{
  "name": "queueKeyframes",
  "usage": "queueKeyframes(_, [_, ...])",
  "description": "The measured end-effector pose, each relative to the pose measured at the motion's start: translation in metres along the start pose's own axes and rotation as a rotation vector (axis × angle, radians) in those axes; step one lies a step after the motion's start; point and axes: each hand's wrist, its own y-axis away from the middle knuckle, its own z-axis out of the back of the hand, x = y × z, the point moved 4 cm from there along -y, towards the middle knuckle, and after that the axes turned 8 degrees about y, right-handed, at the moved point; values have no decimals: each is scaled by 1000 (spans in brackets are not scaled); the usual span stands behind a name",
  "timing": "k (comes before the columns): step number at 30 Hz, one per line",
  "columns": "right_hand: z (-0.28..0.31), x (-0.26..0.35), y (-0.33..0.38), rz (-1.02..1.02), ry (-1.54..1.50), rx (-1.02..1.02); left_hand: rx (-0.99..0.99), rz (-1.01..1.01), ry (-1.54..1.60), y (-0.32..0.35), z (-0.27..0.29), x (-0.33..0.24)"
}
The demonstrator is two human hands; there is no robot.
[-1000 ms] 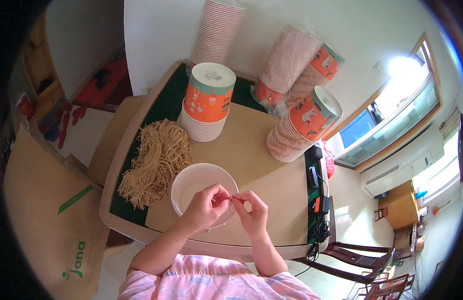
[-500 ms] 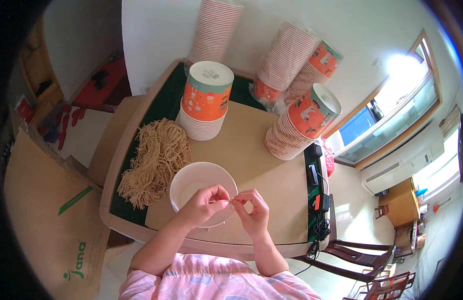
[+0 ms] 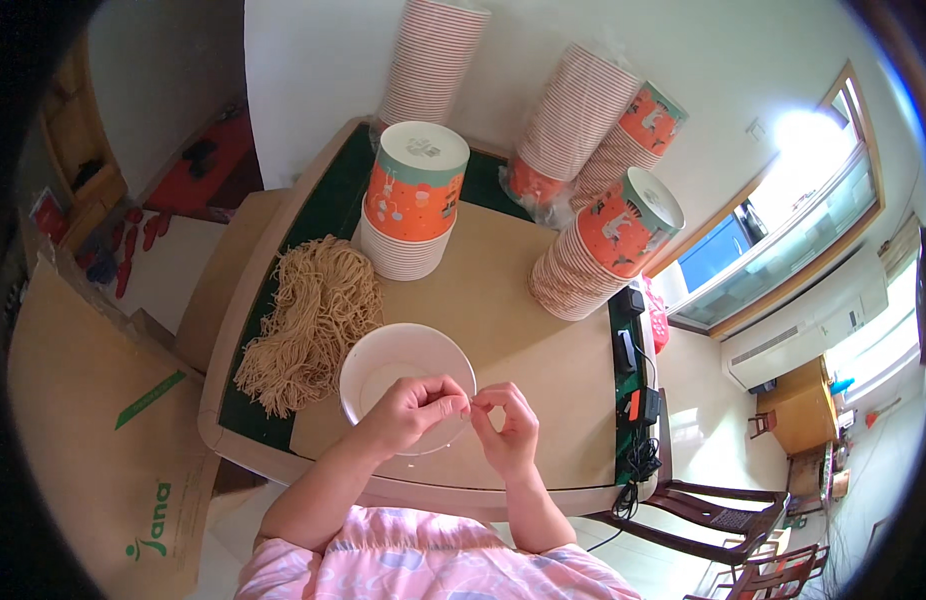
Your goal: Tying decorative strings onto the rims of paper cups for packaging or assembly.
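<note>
A white round paper tub point(image 3: 368, 355) stands mouth up near the table's front edge. Over its right side my left hand point(image 3: 408, 415) is closed in a pinch, thumb against forefinger. Just right of the rim my right hand point(image 3: 505, 428) pinches too, its fingertips almost meeting the left ones. Something thin and pale sits between the fingertips, too small to name. To the left of the tub lies a loose heap of beige string point(image 3: 318, 315). Behind the tub an orange and green printed stack of tubs point(image 3: 415, 200) stands upside down.
More stacked tubs point(image 3: 613, 235) stand at the right, leaning in the view. Tall plastic-wrapped stacks point(image 3: 573, 120) rise by the wall. Power strips and black cables point(image 3: 638, 450) run along the table's right edge. A large cardboard box point(image 3: 93, 400) is at the left, a dark chair point(image 3: 713, 515) at the right.
The left thumb and fingers have moved slightly right, closer to the right fingertips. The right hand stays nearly in place, still pinching. Tub, string and stacks have not moved noticeably.
</note>
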Motion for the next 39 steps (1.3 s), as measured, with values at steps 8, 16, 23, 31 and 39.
queueKeyframes(8, [1, -2, 7, 18, 16, -29, 3, -26, 46, 1, -3, -1])
queueKeyframes(16, [1, -28, 20, -39, 34, -45, -57, -94, 133, 8, -1, -20])
queueKeyframes(23, [1, -36, 25, -79, 33, -39, -61, -127, 122, 13, 3, -34])
queueKeyframes(31, [34, -76, -16, -157, 43, -54, -116, -85, 127, 18, 6, -44])
queueKeyframes(39, [49, -112, -109, -108, 289, 136, -34, -6, 162, 18, 11, -30])
